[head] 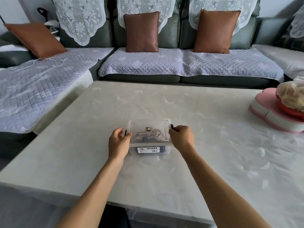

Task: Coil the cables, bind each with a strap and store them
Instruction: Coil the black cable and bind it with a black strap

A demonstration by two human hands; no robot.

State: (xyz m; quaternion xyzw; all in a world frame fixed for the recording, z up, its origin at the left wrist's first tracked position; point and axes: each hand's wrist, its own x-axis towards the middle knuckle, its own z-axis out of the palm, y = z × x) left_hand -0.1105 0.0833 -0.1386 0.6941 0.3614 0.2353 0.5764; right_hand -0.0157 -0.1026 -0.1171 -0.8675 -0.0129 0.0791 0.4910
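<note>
One clear plastic box [148,137] with a lid is seen on the table [197,162], at twelve o'clock from the viewer; coiled cables [144,134] show through it. At its nine o'clock side, the left hand [118,140] is loosely spread against a black latch. At three o'clock, the right hand [181,137] is curled, pinching the other latch. Three brown cushions [142,31] are counted on the sofa.
</note>
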